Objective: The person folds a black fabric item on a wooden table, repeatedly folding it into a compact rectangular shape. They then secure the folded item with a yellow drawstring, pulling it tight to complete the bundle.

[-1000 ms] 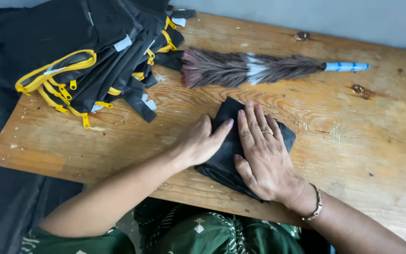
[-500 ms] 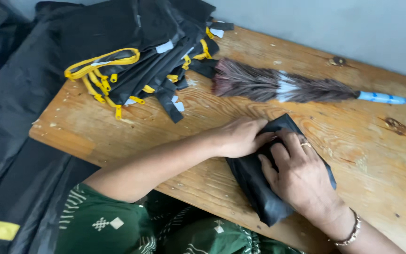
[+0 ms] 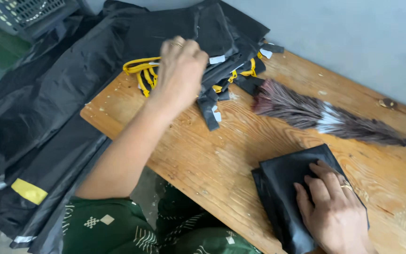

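My right hand lies flat on a folded black fabric piece at the near right of the wooden table, fingers spread, pressing it down. My left hand reaches out over a pile of black fabric items with yellow straps at the table's far left corner. Its fingers curl down toward the pile; whether they grip anything is hidden.
A brown and white feather duster with a light blue handle lies across the table's far side. Black fabric sheets hang off the left edge, one with a yellow patch. A grey crate stands top left. A grey wall runs behind.
My left hand has left the folded black piece and moved up and left to the strap pile. The right hand stays pressing the folded piece. The view has swung left.
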